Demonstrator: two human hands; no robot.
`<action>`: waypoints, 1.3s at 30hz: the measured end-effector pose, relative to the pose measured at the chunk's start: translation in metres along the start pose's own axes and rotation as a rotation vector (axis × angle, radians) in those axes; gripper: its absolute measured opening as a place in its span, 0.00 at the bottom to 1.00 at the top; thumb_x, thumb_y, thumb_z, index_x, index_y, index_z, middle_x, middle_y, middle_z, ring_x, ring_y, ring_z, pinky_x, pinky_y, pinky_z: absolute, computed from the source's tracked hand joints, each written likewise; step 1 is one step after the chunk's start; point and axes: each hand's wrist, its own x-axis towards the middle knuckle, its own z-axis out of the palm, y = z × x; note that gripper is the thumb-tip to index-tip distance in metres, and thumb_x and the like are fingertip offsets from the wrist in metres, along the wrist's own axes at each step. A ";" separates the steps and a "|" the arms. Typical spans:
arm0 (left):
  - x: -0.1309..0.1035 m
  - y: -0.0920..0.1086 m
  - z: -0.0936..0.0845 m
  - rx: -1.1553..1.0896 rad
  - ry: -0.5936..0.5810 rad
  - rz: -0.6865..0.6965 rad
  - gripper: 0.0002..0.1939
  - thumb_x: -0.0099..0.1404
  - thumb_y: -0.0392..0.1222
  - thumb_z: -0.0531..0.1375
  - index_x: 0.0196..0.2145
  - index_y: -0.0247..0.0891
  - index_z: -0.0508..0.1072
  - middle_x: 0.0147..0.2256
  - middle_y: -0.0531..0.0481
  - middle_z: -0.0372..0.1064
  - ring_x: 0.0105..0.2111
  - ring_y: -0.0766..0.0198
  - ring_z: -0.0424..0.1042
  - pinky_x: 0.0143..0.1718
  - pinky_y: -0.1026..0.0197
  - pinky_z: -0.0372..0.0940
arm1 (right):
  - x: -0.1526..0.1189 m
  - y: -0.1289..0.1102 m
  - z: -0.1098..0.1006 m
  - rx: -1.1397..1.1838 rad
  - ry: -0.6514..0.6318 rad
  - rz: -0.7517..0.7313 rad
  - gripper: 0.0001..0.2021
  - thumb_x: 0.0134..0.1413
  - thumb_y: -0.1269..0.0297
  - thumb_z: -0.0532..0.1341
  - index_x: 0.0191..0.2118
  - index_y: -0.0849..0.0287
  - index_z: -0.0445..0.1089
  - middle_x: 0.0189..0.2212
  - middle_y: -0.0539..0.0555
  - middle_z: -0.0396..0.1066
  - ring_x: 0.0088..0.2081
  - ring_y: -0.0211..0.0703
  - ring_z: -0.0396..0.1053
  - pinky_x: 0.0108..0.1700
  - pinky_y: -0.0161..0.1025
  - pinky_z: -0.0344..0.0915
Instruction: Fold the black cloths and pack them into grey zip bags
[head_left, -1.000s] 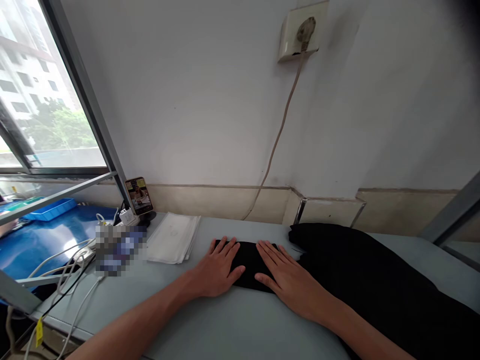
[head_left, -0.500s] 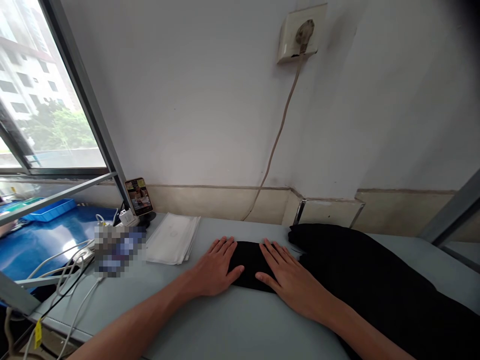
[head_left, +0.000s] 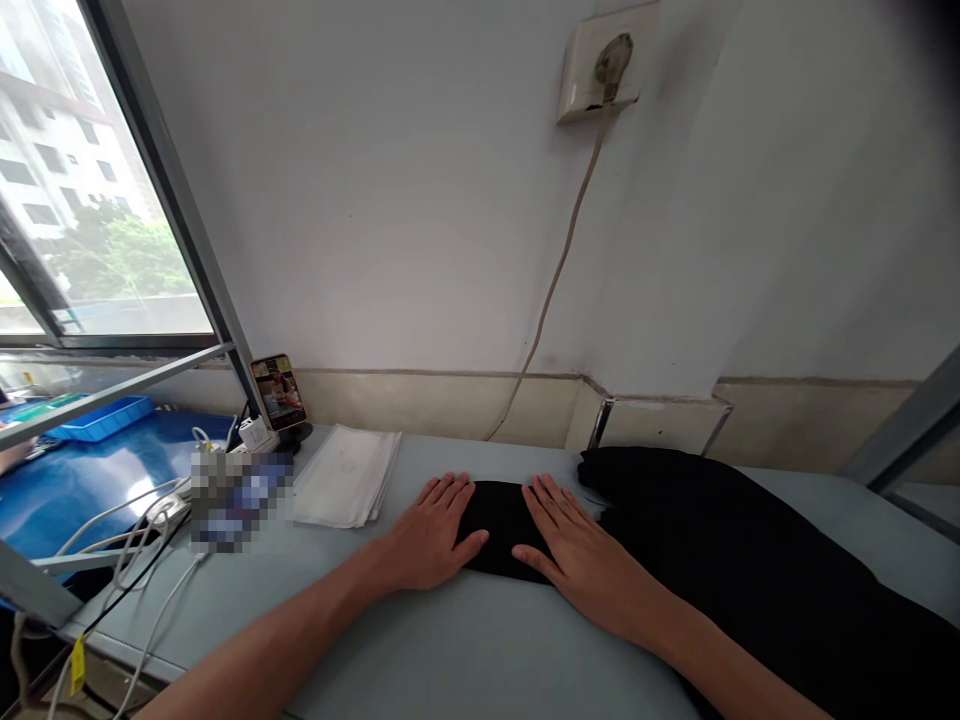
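A flat piece of black cloth [head_left: 501, 530], roughly rectangular, lies on the grey tabletop [head_left: 450, 655] in front of me. Over its left end rests my left hand [head_left: 431, 535], palm down with the thumb stretched out on the cloth. My right hand [head_left: 577, 550] lies flat across its right end, fingers extended and thumb pointing inward. Parts of both ends are hidden under the hands. A large heap of black fabric [head_left: 720, 560] spreads to the right, beside and beyond my right forearm.
Left of my left hand lies a stack of thin whitish plastic bags [head_left: 349, 478]. A phone [head_left: 279, 393] stands on a holder behind it. White cables [head_left: 154, 620] and a power strip [head_left: 166, 510] occupy the left side. Metal frame posts [head_left: 911, 420] flank the table; a wall [head_left: 412, 200] closes the back.
Almost nothing differs. The fingers of my right hand have shifted very slightly on the cloth; my left hand and the cloth stay in place.
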 end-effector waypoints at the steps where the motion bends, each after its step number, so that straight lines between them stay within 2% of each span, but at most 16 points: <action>1: 0.000 0.000 0.001 0.000 0.002 0.000 0.38 0.78 0.63 0.42 0.75 0.36 0.48 0.74 0.39 0.41 0.74 0.46 0.42 0.74 0.41 0.44 | 0.000 0.000 0.000 0.002 0.001 -0.011 0.43 0.69 0.35 0.46 0.76 0.62 0.45 0.75 0.63 0.43 0.75 0.61 0.41 0.73 0.60 0.50; 5: 0.000 0.000 0.000 -0.002 0.009 0.005 0.38 0.78 0.63 0.42 0.75 0.37 0.48 0.74 0.39 0.42 0.74 0.46 0.43 0.73 0.41 0.45 | 0.001 -0.003 -0.007 0.001 -0.011 -0.024 0.41 0.70 0.36 0.45 0.76 0.60 0.46 0.75 0.62 0.43 0.75 0.59 0.43 0.74 0.60 0.49; 12: 0.000 0.003 -0.004 -0.010 -0.015 -0.009 0.38 0.78 0.64 0.42 0.75 0.36 0.48 0.74 0.40 0.42 0.74 0.47 0.42 0.74 0.42 0.44 | 0.003 -0.013 -0.026 0.002 -0.133 0.030 0.43 0.71 0.36 0.42 0.76 0.67 0.46 0.76 0.63 0.39 0.75 0.57 0.40 0.75 0.59 0.46; 18: 0.000 0.006 -0.008 -0.023 -0.043 -0.025 0.39 0.78 0.64 0.41 0.74 0.35 0.48 0.74 0.40 0.41 0.74 0.47 0.41 0.74 0.42 0.43 | 0.003 -0.017 -0.030 0.005 -0.147 0.045 0.43 0.70 0.36 0.43 0.76 0.67 0.46 0.76 0.63 0.40 0.76 0.58 0.40 0.75 0.59 0.45; 23: 0.000 0.008 -0.011 -0.014 -0.023 -0.011 0.37 0.78 0.62 0.44 0.74 0.35 0.50 0.74 0.38 0.44 0.74 0.46 0.44 0.73 0.40 0.45 | 0.002 -0.014 -0.026 -0.001 -0.072 0.018 0.43 0.70 0.36 0.45 0.76 0.66 0.48 0.74 0.64 0.49 0.74 0.61 0.49 0.73 0.61 0.51; 28: 0.000 0.010 -0.017 0.003 0.048 0.026 0.33 0.78 0.58 0.48 0.72 0.37 0.54 0.70 0.38 0.55 0.71 0.47 0.54 0.73 0.39 0.46 | 0.003 -0.012 -0.026 0.031 0.055 -0.014 0.39 0.70 0.37 0.47 0.75 0.60 0.52 0.67 0.65 0.66 0.67 0.65 0.64 0.70 0.65 0.56; 31: -0.001 0.009 -0.022 -0.026 0.075 0.066 0.29 0.78 0.53 0.51 0.70 0.39 0.57 0.68 0.40 0.60 0.69 0.49 0.58 0.72 0.40 0.47 | 0.003 -0.014 -0.031 0.079 0.075 -0.005 0.37 0.71 0.38 0.46 0.73 0.60 0.56 0.63 0.66 0.71 0.66 0.64 0.66 0.70 0.65 0.55; 33: -0.002 0.009 -0.026 -0.061 0.069 0.114 0.29 0.76 0.50 0.54 0.70 0.41 0.58 0.67 0.41 0.62 0.67 0.49 0.61 0.72 0.39 0.46 | 0.003 -0.017 -0.036 0.126 0.084 0.040 0.36 0.71 0.37 0.47 0.71 0.59 0.60 0.61 0.65 0.73 0.64 0.65 0.67 0.67 0.65 0.60; 36: -0.003 0.009 -0.031 -0.115 0.018 0.208 0.34 0.71 0.48 0.60 0.71 0.44 0.56 0.65 0.41 0.64 0.65 0.49 0.64 0.72 0.39 0.45 | 0.003 -0.021 -0.043 0.230 0.061 0.157 0.35 0.71 0.38 0.46 0.71 0.57 0.59 0.49 0.62 0.79 0.53 0.61 0.75 0.57 0.59 0.70; 38: -0.002 0.010 -0.033 -0.127 0.007 0.240 0.37 0.69 0.47 0.62 0.72 0.45 0.54 0.67 0.41 0.62 0.66 0.48 0.63 0.73 0.40 0.45 | 0.004 -0.022 -0.046 0.280 0.025 0.204 0.34 0.71 0.39 0.47 0.70 0.56 0.60 0.42 0.59 0.79 0.47 0.58 0.76 0.53 0.56 0.71; 39: -0.002 0.011 -0.032 -0.120 0.025 0.239 0.38 0.69 0.47 0.62 0.72 0.45 0.54 0.68 0.41 0.60 0.67 0.48 0.61 0.73 0.41 0.45 | 0.004 -0.022 -0.046 0.290 0.011 0.210 0.33 0.70 0.38 0.49 0.68 0.56 0.61 0.43 0.59 0.78 0.47 0.58 0.76 0.53 0.55 0.71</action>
